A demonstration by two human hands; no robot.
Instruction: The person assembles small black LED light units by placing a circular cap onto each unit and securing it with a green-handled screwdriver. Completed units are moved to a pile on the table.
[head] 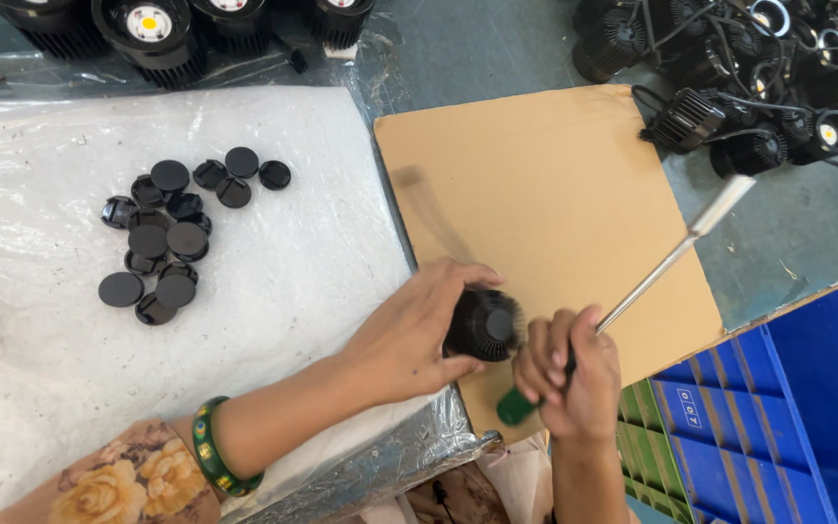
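A black, round, finned metal lamp housing [483, 325] is gripped by the left hand [409, 335] on the brown cardboard sheet [545, 194] near the counter's front edge. A long steel-shafted screwdriver with a green handle [623, 306] is clenched in the right hand [574, 374], just beside the housing. Black round plastic caps [177, 233] are scattered on the clear plastic sheeting [283, 291] toward the counter's left edge.
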